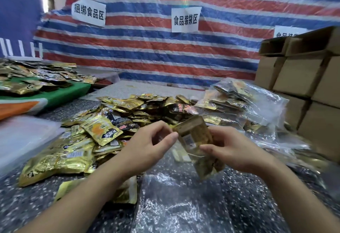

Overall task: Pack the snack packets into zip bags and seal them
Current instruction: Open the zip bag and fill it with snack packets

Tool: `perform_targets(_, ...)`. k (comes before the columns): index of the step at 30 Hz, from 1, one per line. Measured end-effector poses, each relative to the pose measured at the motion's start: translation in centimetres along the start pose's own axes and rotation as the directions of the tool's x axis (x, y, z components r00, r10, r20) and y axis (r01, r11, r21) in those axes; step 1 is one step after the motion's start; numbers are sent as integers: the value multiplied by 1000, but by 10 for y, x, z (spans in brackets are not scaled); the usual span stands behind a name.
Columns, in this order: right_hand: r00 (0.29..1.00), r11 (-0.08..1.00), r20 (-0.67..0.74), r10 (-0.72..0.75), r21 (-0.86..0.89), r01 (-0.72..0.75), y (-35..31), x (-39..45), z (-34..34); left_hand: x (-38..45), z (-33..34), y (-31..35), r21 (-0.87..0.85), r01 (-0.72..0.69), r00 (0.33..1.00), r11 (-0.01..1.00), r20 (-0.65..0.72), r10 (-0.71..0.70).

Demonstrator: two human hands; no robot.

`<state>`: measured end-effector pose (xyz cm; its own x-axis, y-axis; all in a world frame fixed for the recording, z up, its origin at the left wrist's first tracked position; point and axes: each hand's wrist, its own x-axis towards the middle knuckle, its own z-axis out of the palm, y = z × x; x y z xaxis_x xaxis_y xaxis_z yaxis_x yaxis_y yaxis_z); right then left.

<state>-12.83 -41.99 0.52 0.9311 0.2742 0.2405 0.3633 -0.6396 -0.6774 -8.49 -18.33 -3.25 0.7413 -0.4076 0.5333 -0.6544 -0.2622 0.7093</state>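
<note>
Above the speckled table I hold a clear zip bag [197,140] with gold snack packets inside. My right hand [228,150] grips its right side, thumb across the front. My left hand [150,144] pinches the bag's upper left edge between thumb and fingers. A large heap of loose gold and black snack packets [117,122] lies behind and to the left of my hands. An empty clear zip bag [174,196] lies flat on the table under my forearms.
Filled clear bags [244,102] pile up at the right, beside stacked cardboard boxes [303,78]. A white tray [22,137] sits at the left, with more packets on a green surface [60,96] beyond. A striped tarp [147,49] with paper signs hangs behind.
</note>
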Motion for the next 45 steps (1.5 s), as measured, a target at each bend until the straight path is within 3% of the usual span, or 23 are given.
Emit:
perform_targets(4,999,997,-10,44,58,-44,4,-3,-3,3,1,-5,34,19,1000,999,5,-19)
perform_targets(8,985,985,130,111,-149,-91,8,-3,-3,4,5,-6,-67,88,994,994,-62,-93)
perform_targets(12,954,946,248,167,-312,-85,1,-2,9,3,8,-6,-49,99,993,994,-57,-102)
perform_targets(17,964,941,222,147,-331,-67,-5,-4,14,3,13,-9,-81,80,990,993,-110,-88)
perform_targets(22,978,929,190,85,-371,-9,0,-8,9,7,13,-6,-285,153,958,946,-191,-213)
perform_targets(25,992,926,122,38,-378,11,3,-5,10,6,12,-3,-375,293,939,880,-62,-339)
perform_targets(28,995,930,91,43,-367,-6,5,-4,10,3,13,-3,-243,476,877,845,195,-438)
perform_targets(30,996,937,80,43,-350,-13,6,-5,9,1,14,-4,-207,508,856,836,232,-463)
perform_targets(35,999,951,29,-16,-309,24,-4,-6,-1,4,11,6,-368,381,922,848,78,-380)
perform_targets(40,996,931,23,-90,-353,93,-33,-6,-23,11,3,33,-390,259,957,883,-22,-290)
perform_targets(45,963,905,-45,-266,-357,233,-73,-12,-60,21,-17,81,-519,119,980,846,-74,-183)
